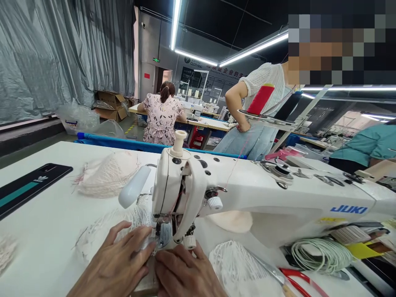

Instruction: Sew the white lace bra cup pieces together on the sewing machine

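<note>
While your hands sit at the needle, keep these in mind:
Left hand (116, 264): lower centre of the frame, fingers spread flat on the white lace piece (102, 231); keep it pressing lightly.
Right hand (182, 274): just right of it, fingertips pressed down beside the presser foot (163, 236), pinching nothing; keep them clear of the needle.
Lace piece: under the sewing machine (247, 194) head; feed it evenly, I'd judge.
Scissors (297, 278): lower right, near.
</note>
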Demonstrator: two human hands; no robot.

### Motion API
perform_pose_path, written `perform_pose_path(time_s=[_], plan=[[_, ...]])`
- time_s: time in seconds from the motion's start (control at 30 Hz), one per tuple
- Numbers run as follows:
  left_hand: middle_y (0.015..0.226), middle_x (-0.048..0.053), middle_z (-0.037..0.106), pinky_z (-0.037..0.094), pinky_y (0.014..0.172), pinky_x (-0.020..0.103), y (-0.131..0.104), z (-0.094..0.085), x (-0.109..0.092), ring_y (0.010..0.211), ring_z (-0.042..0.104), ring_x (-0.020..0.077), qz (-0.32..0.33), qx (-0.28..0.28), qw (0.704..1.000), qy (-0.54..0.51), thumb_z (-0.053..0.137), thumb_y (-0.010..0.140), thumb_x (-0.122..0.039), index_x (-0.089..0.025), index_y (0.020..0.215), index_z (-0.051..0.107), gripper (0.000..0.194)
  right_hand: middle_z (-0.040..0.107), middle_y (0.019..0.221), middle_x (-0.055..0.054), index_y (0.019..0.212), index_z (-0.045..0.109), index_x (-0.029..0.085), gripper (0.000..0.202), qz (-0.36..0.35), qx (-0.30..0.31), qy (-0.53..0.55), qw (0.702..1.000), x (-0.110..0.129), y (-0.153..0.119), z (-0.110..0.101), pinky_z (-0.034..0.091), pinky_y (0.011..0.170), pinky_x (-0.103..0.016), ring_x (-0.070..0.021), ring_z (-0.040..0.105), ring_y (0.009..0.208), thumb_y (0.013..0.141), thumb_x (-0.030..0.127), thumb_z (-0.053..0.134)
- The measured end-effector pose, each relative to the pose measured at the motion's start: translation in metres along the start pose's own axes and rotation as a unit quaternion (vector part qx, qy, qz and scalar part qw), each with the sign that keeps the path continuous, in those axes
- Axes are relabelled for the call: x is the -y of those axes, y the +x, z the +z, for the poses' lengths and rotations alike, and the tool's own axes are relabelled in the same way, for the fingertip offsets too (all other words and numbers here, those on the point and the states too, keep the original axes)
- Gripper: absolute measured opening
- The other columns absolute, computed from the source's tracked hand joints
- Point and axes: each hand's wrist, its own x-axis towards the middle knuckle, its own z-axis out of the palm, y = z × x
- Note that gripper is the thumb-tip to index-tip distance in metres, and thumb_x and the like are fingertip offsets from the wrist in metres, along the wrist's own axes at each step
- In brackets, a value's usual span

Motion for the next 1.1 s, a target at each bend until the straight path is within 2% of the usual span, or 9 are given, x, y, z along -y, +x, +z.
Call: perform_pose_path(time_s=[0.07, 0.17, 0.23, 0.37, 0.53, 0.63, 0.77, 0.9, 1.1], plan=[[0.090, -0.006, 0.069, 0.009, 0.111, 0.034, 0.002, 0.004, 0.004, 0.094, 0.060, 0.0123, -0.007, -0.015, 0.999, -0.038, 0.030, 0.095, -0.020, -0.027, 0.098, 0.060, 0.031, 0.069, 0.089, -0.003, 0.089, 0.063, 0.014, 0.030, 0.000, 0.017, -0.011, 1.000, -0.001, -0.001, 0.000, 0.031, 0.056, -0.031, -0.0141, 0.054, 0.068, 0.098, 0.036, 0.045], [0.100, -0.005, 0.070, 0.011, 0.112, 0.034, 0.002, 0.008, 0.008, 0.097, 0.060, 0.0133, -0.002, -0.023, 0.997, -0.068, 0.032, 0.097, -0.025, -0.028, 0.104, 0.059, 0.028, 0.068, 0.090, -0.003, 0.092, 0.063, 0.015, 0.044, 0.006, 0.035, -0.019, 0.999, -0.001, -0.002, 0.000, 0.031, 0.056, -0.031, -0.0149, 0.054, 0.069, 0.101, 0.045, 0.033], [0.109, -0.003, 0.069, 0.012, 0.113, 0.035, 0.002, 0.009, 0.010, 0.101, 0.060, 0.0145, 0.009, -0.027, 0.997, -0.067, 0.034, 0.098, -0.028, -0.027, 0.109, 0.059, 0.027, 0.068, 0.089, -0.002, 0.092, 0.064, 0.015, 0.047, 0.012, 0.036, -0.022, 0.999, 0.000, -0.002, 0.001, 0.031, 0.055, -0.032, -0.0148, 0.052, 0.066, 0.100, 0.047, 0.030], [0.111, 0.001, 0.070, 0.015, 0.112, 0.036, 0.005, 0.010, 0.010, 0.104, 0.059, 0.0148, -0.005, -0.037, 0.997, -0.064, 0.030, 0.099, -0.026, -0.024, 0.108, 0.059, 0.030, 0.068, 0.093, -0.004, 0.095, 0.064, 0.015, 0.046, 0.009, 0.039, -0.036, 0.999, -0.001, -0.004, 0.003, 0.031, 0.054, -0.031, -0.0152, 0.051, 0.065, 0.099, 0.049, 0.033], [0.112, 0.000, 0.069, 0.013, 0.110, 0.037, 0.005, 0.011, 0.010, 0.103, 0.059, 0.0139, 0.021, -0.030, 0.999, -0.039, 0.035, 0.098, -0.022, -0.023, 0.111, 0.058, 0.026, 0.069, 0.096, -0.005, 0.095, 0.064, 0.014, 0.047, 0.003, 0.019, -0.027, 0.999, -0.003, -0.004, 0.002, 0.031, 0.056, -0.031, -0.0158, 0.053, 0.069, 0.099, 0.049, 0.032], [0.104, 0.000, 0.068, 0.021, 0.105, 0.038, -0.001, 0.009, 0.007, 0.096, 0.060, 0.0144, 0.010, -0.027, 0.998, -0.058, 0.035, 0.097, -0.015, -0.022, 0.110, 0.059, 0.028, 0.070, 0.091, -0.004, 0.092, 0.065, 0.014, 0.050, 0.004, 0.005, -0.021, 1.000, -0.002, -0.002, 0.001, 0.030, 0.055, -0.031, -0.0155, 0.053, 0.068, 0.101, 0.047, 0.028], [0.101, 0.001, 0.067, 0.029, 0.095, 0.037, -0.010, 0.010, 0.004, 0.092, 0.059, 0.0167, 0.040, -0.027, 0.994, -0.095, 0.037, 0.098, -0.023, -0.022, 0.113, 0.060, 0.027, 0.070, 0.087, -0.001, 0.088, 0.065, 0.013, 0.049, -0.009, -0.001, -0.007, 1.000, -0.002, -0.001, -0.001, 0.030, 0.056, -0.032, -0.0134, 0.053, 0.067, 0.102, 0.044, 0.030], [0.102, 0.001, 0.067, 0.029, 0.096, 0.036, -0.013, 0.012, 0.001, 0.090, 0.059, 0.0148, 0.016, -0.041, 0.990, -0.133, 0.033, 0.099, -0.017, -0.020, 0.113, 0.060, 0.031, 0.069, 0.089, -0.001, 0.088, 0.064, 0.014, 0.042, -0.009, 0.025, -0.008, 1.000, -0.001, -0.002, -0.002, 0.031, 0.057, -0.031, -0.0128, 0.053, 0.069, 0.100, 0.043, 0.037], [0.103, 0.001, 0.067, 0.026, 0.098, 0.037, -0.013, 0.011, -0.001, 0.092, 0.059, 0.0145, 0.005, -0.037, 0.989, -0.146, 0.030, 0.101, -0.020, -0.020, 0.114, 0.060, 0.032, 0.069, 0.089, -0.001, 0.093, 0.064, 0.015, 0.044, 0.005, 0.010, -0.006, 1.000, 0.001, -0.002, 0.000, 0.030, 0.058, -0.031, -0.0134, 0.052, 0.069, 0.103, 0.040, 0.029]])
